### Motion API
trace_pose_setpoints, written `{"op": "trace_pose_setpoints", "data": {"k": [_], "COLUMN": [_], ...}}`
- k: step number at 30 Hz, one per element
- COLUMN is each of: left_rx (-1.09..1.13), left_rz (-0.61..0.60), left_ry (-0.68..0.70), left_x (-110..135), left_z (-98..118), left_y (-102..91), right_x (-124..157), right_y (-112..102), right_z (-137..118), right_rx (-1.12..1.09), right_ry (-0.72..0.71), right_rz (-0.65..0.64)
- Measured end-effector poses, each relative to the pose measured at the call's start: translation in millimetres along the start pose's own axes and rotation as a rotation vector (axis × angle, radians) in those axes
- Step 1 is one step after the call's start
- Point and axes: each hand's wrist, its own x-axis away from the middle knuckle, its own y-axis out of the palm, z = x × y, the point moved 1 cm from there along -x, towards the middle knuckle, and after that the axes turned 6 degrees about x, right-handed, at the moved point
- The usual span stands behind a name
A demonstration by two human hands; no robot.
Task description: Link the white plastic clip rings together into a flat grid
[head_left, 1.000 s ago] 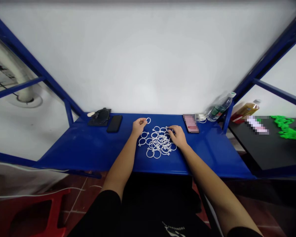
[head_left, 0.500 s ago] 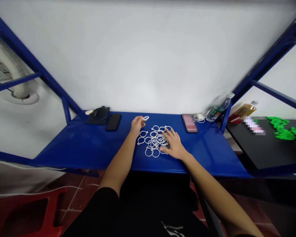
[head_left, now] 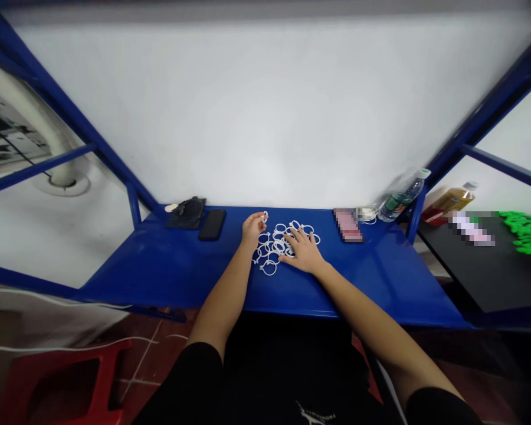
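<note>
White tabbed rings (head_left: 277,247) overlap in a pile on the blue table (head_left: 159,271). At its eleven o'clock, the left hand (head_left: 253,229) pinches one white ring (head_left: 265,216); over its three-o'clock side the right hand (head_left: 304,250) spreads, fingers apart. Toward ten lies a black phone (head_left: 212,225); toward two, a water bottle (head_left: 402,199).

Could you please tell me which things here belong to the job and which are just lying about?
In the job:
- white ring, pinched in left hand
- loose white rings, partly under right hand

Lying about:
- flat black rectangular phone
- clear green-labelled plastic bottle
</note>
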Motion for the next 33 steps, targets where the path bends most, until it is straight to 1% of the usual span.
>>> {"op": "trace_pose_setpoints", "data": {"k": [3, 8, 11, 13, 15, 17, 20, 23, 25, 27, 29, 30, 31, 33], "left_rx": [-0.003, -0.076, -0.126, -0.178, -0.261, -0.407, -0.727, -1.07, -1.258, -1.366, -1.427, -1.465, -1.51, -1.609], "left_rz": [0.031, 0.093, 0.133, 0.128, 0.059, -0.069, -0.272, -0.371, -0.414, -0.436, -0.544, -0.608, -0.639, -0.67], "left_ry": [0.033, 0.136, 0.211, 0.261, 0.311, 0.359, 0.44, 0.507, 0.517, 0.537, 0.572, 0.584, 0.579, 0.525], "left_x": [-2, -3, -1, 2, 7, 13, 23, 35, 47, 63, 82, 91, 99, 110], "left_z": [-1, -4, -1, 4, 10, 17, 28, 39, 47, 55, 59, 60, 58, 52], "left_y": [-0.5, -1.6, -3.6, -4.4, -2.7, 2.6, 14.5, 18.8, 10.4, -7.7, -29.7, -39.9, -48.5, -57.6], "right_x": [-7, -6, -4, -4, -4, -4, -5, -7, -8, -10, -15, -20, -27, -46], "right_y": [1, 2, 3, 4, 2, -1, -11, -19, -21, -22, -23, -23, -24, -25], "right_z": [3, 4, 5, 5, 5, 6, 12, 25, 37, 48, 57, 59, 60, 59], "right_rx": [-0.007, -0.006, -0.008, -0.019, -0.032, -0.041, -0.039, -0.024, -0.009, 0.004, 0.011, 0.014, 0.017, 0.026], "right_ry": [0.002, -0.024, -0.04, -0.045, -0.047, -0.042, -0.007, 0.054, 0.08, 0.09, 0.095, 0.098, 0.101, 0.103], "right_rz": [0.012, 0.029, 0.041, 0.043, 0.05, 0.079, 0.135, 0.137, 0.1, 0.05, 0.011, -0.003, -0.014, -0.041]}}
